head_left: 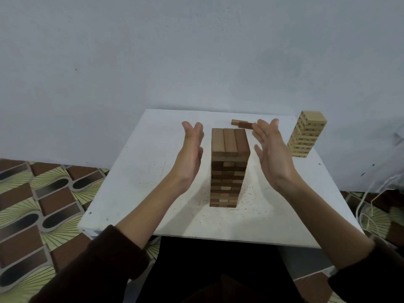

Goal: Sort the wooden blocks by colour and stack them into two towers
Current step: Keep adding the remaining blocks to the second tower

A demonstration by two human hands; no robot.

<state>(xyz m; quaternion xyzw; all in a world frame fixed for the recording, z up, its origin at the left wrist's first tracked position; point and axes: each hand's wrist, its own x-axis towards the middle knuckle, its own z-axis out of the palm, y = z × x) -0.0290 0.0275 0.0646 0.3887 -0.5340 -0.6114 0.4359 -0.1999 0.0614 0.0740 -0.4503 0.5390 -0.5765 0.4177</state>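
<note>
Tower of dark blocks (229, 167) stood central on the table (142, 171). My left hand (190, 154) and right hand (273, 154) hovered flat and empty either side, not touching, poised to square it. Pale tower (306, 134) stood at the far right corner, and loose blocks (241, 124), seemingly two, lay near the far edge.

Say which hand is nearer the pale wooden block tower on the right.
Right. The right hand hovers just left of the pale tower; the left hand is farther, across the dark brown tower.
</note>
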